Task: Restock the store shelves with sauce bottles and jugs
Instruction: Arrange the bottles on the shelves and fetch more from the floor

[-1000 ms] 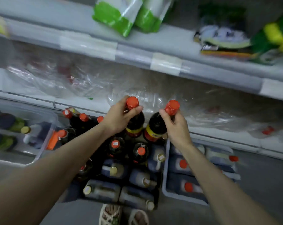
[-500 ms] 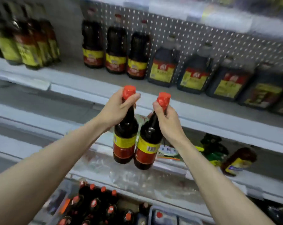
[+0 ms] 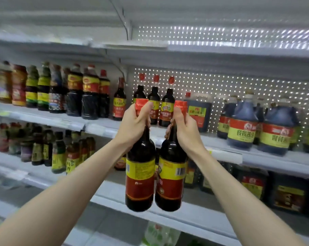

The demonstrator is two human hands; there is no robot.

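Observation:
My left hand (image 3: 134,124) grips the neck of a dark sauce bottle (image 3: 140,176) with a red cap and a yellow and red label. My right hand (image 3: 184,129) grips the neck of a second bottle (image 3: 170,181) of the same kind. Both bottles hang upright, side by side and almost touching, in front of the shelves. Behind my hands, three matching bottles (image 3: 167,103) stand in a row on the upper shelf (image 3: 100,127). Dark jugs (image 3: 241,128) with red and yellow labels stand to the right on that shelf.
Several assorted sauce bottles (image 3: 75,93) fill the upper shelf's left part. Smaller bottles (image 3: 58,151) crowd the lower shelf at left, dark jugs (image 3: 290,192) at right. A perforated back panel (image 3: 221,86) lies behind the goods. A green and white bag (image 3: 160,235) lies below.
Both hands have lifted the two bottles from the crate on the floor up to shelf height. My view has tilted upward from the floor crates to the stocked shelves.

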